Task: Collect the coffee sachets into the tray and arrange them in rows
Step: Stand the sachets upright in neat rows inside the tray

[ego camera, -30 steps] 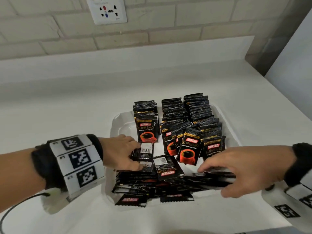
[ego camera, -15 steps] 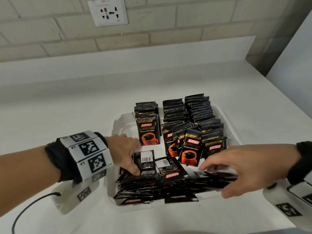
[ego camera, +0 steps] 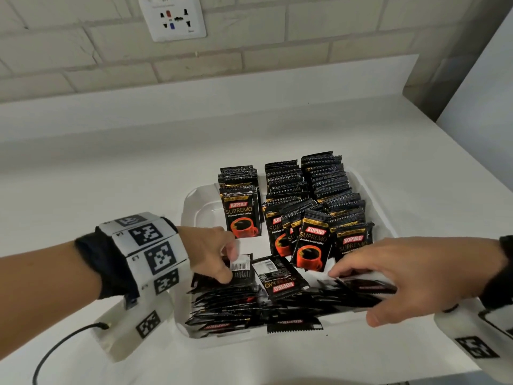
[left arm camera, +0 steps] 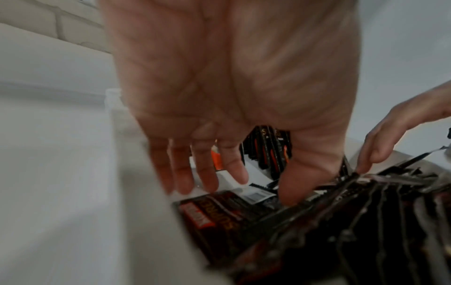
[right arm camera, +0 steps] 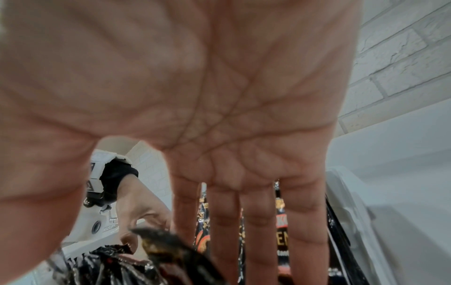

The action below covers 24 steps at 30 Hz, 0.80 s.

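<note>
A white tray (ego camera: 194, 209) on the counter holds black Kopiko coffee sachets. Three rows of upright sachets (ego camera: 288, 184) fill its back half, the left row (ego camera: 240, 198) shorter. Several loose sachets (ego camera: 249, 307) lie flat in a heap along the tray's front. My left hand (ego camera: 229, 265) reaches over the heap's left end, thumb and index tip touching a sachet with a barcode (ego camera: 243, 270); the left wrist view shows its fingers (left arm camera: 207, 173) straight and apart from the thumb. My right hand (ego camera: 358, 293) lies spread over the heap's right end, fingers (right arm camera: 258, 221) straight, thumb at the front edge.
The white counter (ego camera: 111, 190) runs back to a brick wall with a socket (ego camera: 172, 18). A white panel (ego camera: 485, 107) stands at the right. A black cable (ego camera: 55, 348) trails from my left wrist device. The tray sits close to the counter's front edge.
My left hand has shifted slightly right and lifted its wrist while staying on the barcode sachet. The right hand has hardly moved.
</note>
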Motion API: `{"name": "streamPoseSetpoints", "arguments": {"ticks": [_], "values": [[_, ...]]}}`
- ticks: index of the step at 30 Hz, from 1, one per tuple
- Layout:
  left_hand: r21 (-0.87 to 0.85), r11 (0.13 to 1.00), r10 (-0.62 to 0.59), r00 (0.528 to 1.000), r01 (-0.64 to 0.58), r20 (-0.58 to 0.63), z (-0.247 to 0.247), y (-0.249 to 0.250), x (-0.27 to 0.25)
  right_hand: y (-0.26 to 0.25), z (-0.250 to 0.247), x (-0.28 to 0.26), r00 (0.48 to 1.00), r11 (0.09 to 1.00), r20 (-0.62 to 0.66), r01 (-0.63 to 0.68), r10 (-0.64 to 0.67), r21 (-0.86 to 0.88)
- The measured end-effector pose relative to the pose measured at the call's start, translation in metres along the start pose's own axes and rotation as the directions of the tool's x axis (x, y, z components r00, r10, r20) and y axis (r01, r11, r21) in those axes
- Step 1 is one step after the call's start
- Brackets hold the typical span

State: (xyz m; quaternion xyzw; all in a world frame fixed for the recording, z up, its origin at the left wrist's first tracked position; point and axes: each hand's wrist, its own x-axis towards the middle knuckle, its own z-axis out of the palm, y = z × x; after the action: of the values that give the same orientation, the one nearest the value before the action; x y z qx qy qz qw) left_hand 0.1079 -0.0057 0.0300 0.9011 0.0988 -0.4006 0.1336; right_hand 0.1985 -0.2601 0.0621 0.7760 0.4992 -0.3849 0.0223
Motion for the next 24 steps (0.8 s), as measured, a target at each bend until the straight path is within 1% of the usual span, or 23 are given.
{"name": "streamPoseSetpoints", "arguments": {"ticks": [2, 5, 8, 10, 15, 17, 19, 20, 21, 22, 24], "values": [[-0.044, 0.999, 0.006, 1.0, -0.006, 0.018, 0.001, 0.0, -0.001, -0.003, -0.002, -0.003, 1.0, 1.0, -0.015, 0.011, -0.01, 0.005], [-0.043, 0.999, 0.012, 0.999, -0.01, 0.036, 0.002, -0.001, -0.001, -0.016, -0.011, -0.007, 0.996, 0.997, -0.071, 0.058, -0.053, 0.06], [-0.154, 0.987, 0.051, 0.995, -0.038, 0.081, 0.004, -0.005, 0.002, -0.03, -0.02, -0.006, 0.986, 0.988, -0.124, 0.123, -0.112, 0.089], [-0.235, 0.971, 0.082, 0.989, -0.051, 0.126, 0.007, -0.007, 0.002, -0.039, -0.02, 0.001, 0.987, 0.989, -0.107, 0.13, -0.122, 0.071], [-0.266, 0.96, 0.144, 0.965, -0.083, 0.217, 0.001, 0.001, -0.01, -0.052, -0.01, 0.029, 0.995, 0.996, -0.038, 0.093, -0.092, 0.01], [-0.303, 0.948, 0.185, 0.943, -0.097, 0.277, -0.001, -0.001, -0.016, -0.054, -0.009, 0.041, 0.997, 0.997, -0.022, 0.074, -0.074, -0.015], [-0.335, 0.932, 0.249, 0.913, -0.136, 0.322, -0.001, -0.005, -0.019, -0.053, -0.009, 0.052, 0.999, 0.998, 0.016, 0.05, -0.049, -0.041], [-0.313, 0.937, 0.258, 0.91, -0.155, 0.324, 0.0, -0.006, -0.02, -0.054, -0.008, 0.056, 0.998, 0.998, 0.042, 0.041, -0.038, -0.056], [-0.276, 0.945, 0.256, 0.918, -0.173, 0.301, 0.002, -0.009, -0.02, -0.054, -0.008, 0.059, 0.997, 0.997, 0.067, 0.035, -0.03, -0.068], [-0.247, 0.95, 0.256, 0.929, -0.19, 0.269, 0.003, -0.009, -0.019, -0.055, -0.007, 0.061, 0.996, 0.997, 0.085, 0.03, -0.024, -0.077], [-0.241, 0.946, 0.27, 0.941, -0.219, 0.204, 0.005, -0.012, -0.015, -0.057, -0.007, 0.064, 0.995, 0.996, 0.102, 0.023, -0.014, -0.088]]}}
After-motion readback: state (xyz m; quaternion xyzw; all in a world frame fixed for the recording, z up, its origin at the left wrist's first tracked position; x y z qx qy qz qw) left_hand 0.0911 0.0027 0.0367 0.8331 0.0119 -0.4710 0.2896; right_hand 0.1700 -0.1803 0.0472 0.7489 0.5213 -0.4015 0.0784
